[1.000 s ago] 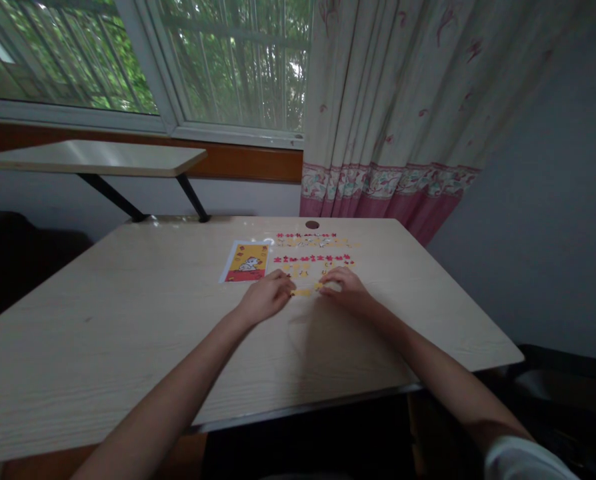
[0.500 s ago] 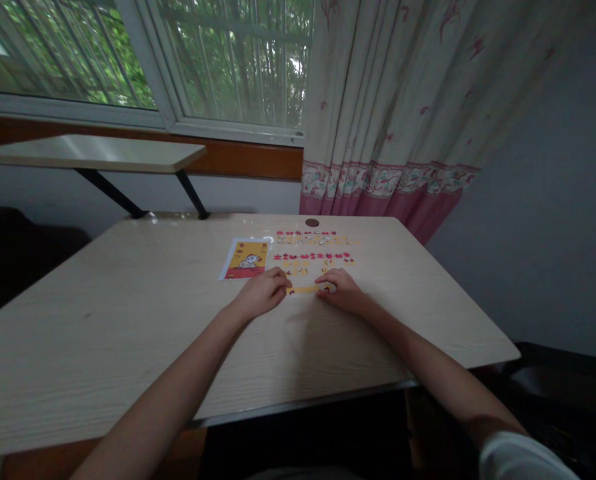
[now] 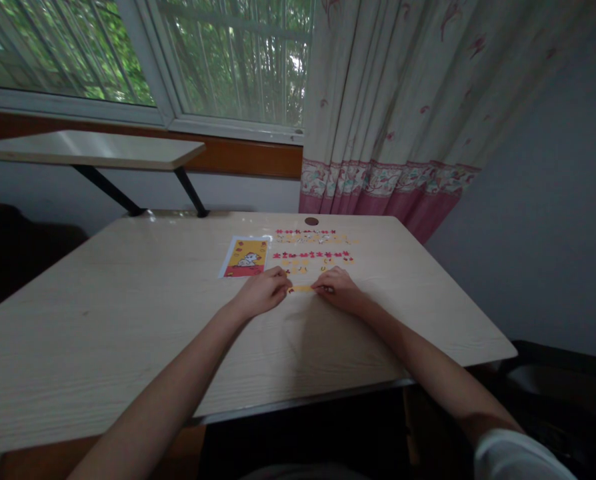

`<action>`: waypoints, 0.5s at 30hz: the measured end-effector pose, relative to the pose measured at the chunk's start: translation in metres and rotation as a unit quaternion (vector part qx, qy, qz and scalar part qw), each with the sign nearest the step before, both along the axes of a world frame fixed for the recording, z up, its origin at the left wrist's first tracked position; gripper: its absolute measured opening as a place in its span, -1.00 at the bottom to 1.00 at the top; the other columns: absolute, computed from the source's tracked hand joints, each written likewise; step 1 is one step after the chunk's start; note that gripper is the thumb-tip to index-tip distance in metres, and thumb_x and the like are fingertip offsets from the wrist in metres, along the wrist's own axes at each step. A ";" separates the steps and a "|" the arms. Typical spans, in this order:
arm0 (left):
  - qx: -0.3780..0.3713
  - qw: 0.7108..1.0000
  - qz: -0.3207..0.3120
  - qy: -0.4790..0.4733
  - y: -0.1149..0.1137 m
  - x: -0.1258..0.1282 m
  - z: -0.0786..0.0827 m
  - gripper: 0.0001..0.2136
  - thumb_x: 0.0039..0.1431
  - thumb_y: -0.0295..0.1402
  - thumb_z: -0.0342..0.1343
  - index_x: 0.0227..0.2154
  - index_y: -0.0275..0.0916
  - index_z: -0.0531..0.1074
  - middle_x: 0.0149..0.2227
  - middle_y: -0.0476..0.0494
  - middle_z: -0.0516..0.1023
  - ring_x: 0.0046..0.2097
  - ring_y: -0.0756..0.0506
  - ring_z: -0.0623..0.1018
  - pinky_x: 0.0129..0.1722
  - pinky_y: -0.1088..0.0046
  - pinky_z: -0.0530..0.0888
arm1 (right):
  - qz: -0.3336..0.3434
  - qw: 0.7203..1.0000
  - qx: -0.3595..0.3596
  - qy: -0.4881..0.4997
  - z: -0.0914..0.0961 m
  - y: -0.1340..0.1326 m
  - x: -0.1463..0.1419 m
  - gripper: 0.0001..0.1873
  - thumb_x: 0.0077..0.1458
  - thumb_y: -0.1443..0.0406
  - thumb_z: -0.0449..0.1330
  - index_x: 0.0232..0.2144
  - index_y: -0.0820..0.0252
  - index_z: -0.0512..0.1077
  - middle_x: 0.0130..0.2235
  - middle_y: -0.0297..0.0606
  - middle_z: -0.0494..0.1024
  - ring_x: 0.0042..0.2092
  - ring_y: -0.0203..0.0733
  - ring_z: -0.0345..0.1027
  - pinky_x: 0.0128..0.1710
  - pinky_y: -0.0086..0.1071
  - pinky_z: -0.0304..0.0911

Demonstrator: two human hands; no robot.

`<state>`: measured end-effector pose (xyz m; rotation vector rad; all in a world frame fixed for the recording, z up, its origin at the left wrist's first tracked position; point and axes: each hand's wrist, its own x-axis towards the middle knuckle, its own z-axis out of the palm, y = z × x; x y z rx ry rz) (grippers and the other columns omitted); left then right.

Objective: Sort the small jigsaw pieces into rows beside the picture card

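My left hand point(image 3: 263, 293) and my right hand point(image 3: 339, 291) rest on a light wooden table point(image 3: 128, 320), fingers curled and pinched toward each other. Between their fingertips lies a short strip of joined yellow puzzle pieces point(image 3: 301, 289), touched at both ends. Just beyond the hands are rows of loose red and yellow puzzle pieces point(image 3: 312, 255). A yellow and red picture card point(image 3: 245, 257) with a white animal lies to the left of the pieces.
A round cable hole point(image 3: 311, 221) sits near the table's far edge. Behind are a window point(image 3: 143, 60), a wall-mounted shelf point(image 3: 88, 150) at the left and a patterned curtain point(image 3: 403, 107) at the right. A dark seat point(image 3: 8, 247) stands beside the left edge.
Both hands have drawn closer together, pushing the yellow pieces between them into a shorter joined strip. The view has shifted slightly.
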<state>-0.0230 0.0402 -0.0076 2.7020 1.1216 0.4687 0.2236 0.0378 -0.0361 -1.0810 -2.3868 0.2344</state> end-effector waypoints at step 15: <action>0.000 1.000 -0.012 0.008 0.006 -0.008 -0.001 -0.79 0.12 -0.41 -0.08 -0.24 -0.23 0.43 -0.23 -0.15 0.38 -0.22 -0.07 0.44 -0.20 0.42 0.39 | 0.017 0.996 -0.069 -0.053 0.019 0.012 0.040 -0.75 -0.03 0.15 0.22 -0.28 0.13 0.49 -0.22 -0.22 0.48 -0.15 -0.18 0.29 -0.09 -0.27 0.09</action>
